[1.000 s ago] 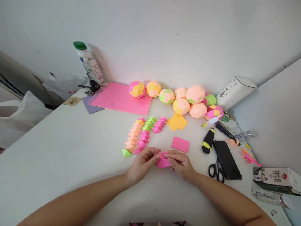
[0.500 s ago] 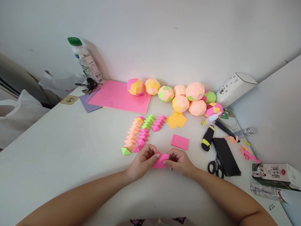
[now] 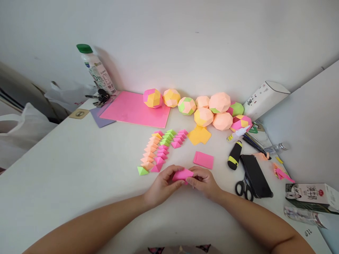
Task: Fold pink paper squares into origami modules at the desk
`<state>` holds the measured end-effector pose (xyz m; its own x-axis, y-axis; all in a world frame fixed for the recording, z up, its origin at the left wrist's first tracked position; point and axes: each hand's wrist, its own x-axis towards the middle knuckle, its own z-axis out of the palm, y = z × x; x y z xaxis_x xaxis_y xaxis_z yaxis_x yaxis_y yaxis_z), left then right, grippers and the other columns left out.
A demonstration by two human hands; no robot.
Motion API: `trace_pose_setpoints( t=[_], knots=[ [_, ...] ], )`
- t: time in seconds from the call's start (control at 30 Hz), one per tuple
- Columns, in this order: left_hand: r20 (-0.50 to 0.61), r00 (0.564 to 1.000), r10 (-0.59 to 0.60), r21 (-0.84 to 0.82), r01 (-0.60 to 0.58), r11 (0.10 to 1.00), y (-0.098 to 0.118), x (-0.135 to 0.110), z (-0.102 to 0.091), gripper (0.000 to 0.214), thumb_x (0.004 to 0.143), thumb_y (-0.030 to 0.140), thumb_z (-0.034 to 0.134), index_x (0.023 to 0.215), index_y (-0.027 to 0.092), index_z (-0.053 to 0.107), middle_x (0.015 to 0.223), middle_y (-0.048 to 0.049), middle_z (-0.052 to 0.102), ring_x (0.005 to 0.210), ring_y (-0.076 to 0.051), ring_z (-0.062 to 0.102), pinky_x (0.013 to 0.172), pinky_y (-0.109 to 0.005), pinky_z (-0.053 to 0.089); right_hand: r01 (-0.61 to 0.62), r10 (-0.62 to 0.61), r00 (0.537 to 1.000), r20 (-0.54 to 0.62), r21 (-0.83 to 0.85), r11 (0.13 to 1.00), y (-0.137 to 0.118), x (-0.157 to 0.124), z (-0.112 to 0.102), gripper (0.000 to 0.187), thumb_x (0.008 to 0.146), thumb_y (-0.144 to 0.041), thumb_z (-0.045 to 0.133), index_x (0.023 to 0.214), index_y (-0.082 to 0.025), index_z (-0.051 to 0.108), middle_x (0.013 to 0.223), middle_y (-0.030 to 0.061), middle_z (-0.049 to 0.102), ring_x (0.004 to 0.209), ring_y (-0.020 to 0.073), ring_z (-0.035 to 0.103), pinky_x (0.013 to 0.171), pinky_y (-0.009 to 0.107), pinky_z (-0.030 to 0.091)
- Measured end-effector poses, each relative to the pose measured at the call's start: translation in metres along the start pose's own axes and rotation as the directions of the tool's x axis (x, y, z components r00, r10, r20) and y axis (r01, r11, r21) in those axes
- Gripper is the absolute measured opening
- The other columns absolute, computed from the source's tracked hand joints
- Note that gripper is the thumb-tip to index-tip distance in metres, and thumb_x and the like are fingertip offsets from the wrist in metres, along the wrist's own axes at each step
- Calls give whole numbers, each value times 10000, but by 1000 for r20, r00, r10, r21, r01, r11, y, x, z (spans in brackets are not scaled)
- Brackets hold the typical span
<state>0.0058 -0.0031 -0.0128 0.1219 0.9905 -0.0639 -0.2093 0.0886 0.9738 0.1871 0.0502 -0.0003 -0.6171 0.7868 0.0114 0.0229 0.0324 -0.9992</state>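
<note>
Between my two hands is a small pink paper (image 3: 182, 174), bent along its length. My left hand (image 3: 165, 183) pinches its left end between thumb and fingers. The right end sits in the closed fingers of my right hand (image 3: 203, 180). Just beyond my hands lie rows of folded paper pieces: a peach row (image 3: 149, 149), a green row (image 3: 167, 137) and a pink row (image 3: 180, 138), with more pink pieces (image 3: 160, 158) below the green ones. A stack of pink paper slips (image 3: 203, 160) lies past my right hand, and yellow paper squares (image 3: 199, 135) lie behind it.
Several faceted paper balls (image 3: 219, 102) line the wall, one on a pink sheet (image 3: 135, 111). At right are a glue bottle (image 3: 238, 133), a black-and-yellow cutter (image 3: 235, 155), scissors (image 3: 244, 188), a phone (image 3: 256, 176) and a carton (image 3: 308, 194). A green-capped bottle (image 3: 97, 70) stands back left.
The pink paper has turned from lying nearly flat with its face up to a narrower, bent shape. The fingers of both hands have shifted along its edges.
</note>
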Motion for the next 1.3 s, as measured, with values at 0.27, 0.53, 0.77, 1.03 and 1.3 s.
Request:
trace_pose_setpoints(
  t=[0.27,0.53,0.77,1.03,1.3],
  knots=[
    [42,991,128,-77,-124,989,-3,1,-3,294,802,201,675,1088,269,673,935,-35,614,897,-170,597,792,-316,533,43,-42,999,23,-52,998,0,0,-1,176,852,-299,628,800,-156,714,724,34,595,555,83,492,472,198,389],
    [59,998,33,-153,-24,988,3,3,-5,245,782,221,706,1023,261,726,845,-25,564,812,-144,572,740,-287,512,78,-76,996,39,-28,997,1,-1,-2,185,851,-272,628,741,-154,719,668,28,596,552,88,498,474,197,390],
    [86,995,45,-109,-35,993,2,4,-5,233,804,228,681,1030,272,717,819,-14,526,768,-128,556,693,-262,490,119,-118,993,27,-47,992,0,0,-1,141,847,-255,634,800,-163,730,670,33,619,559,97,510,490,209,402],
    [78,989,126,300,-144,943,5,0,-3,221,846,258,606,1034,209,710,751,-16,508,694,-135,517,616,-243,449,41,-41,998,-37,16,999,7,-4,0,169,788,-303,701,736,-155,639,713,28,609,571,95,509,506,219,414],
    [133,987,93,410,-140,901,10,0,-2,257,884,315,541,1024,188,714,698,-15,514,625,-129,497,563,-225,418,-112,118,992,-33,151,982,8,-2,0,280,741,-374,739,843,-158,594,679,-14,559,525,69,483,480,195,413]
  ],
)
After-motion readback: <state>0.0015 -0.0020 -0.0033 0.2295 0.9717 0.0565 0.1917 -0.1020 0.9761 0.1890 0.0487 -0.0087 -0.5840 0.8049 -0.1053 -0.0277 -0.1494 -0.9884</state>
